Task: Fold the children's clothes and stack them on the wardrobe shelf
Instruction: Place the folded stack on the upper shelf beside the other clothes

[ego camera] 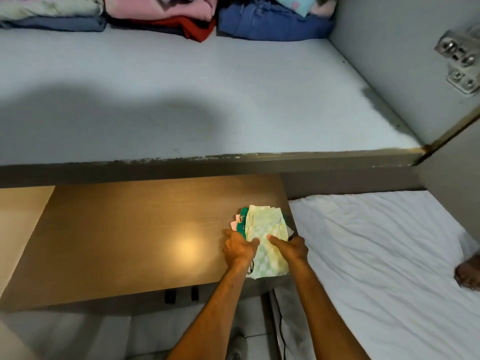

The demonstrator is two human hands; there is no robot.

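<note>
Both my hands are on a small stack of folded children's clothes at the lower centre of the frame, sitting on the right end of the wooden desk. My left hand grips the stack's left edge, thumb on top and fingers curled under the side. My right hand clasps the right edge the same way, its thumb lying across the top piece. That top piece is a pale green and white checked garment; beneath it a darker green garment and a bit of pink cloth stick out on the left. I cannot tell whether the stack is lifted or resting on the desk.

To the right of the desk, filling the lower right of the frame, is a bed with a white sheet, and a foot shows at the right edge. A black cable hangs down beside the desk's corner.

The grey wardrobe shelf spans the upper half of the frame, its front part bare and in shadow. Along its back, at the top edge, sit three folded piles: a pale one over grey-blue at upper left, a pink and red one in the middle, and a blue one to the right. A metal door hinge is fixed to the wardrobe's side wall at upper right.
</note>
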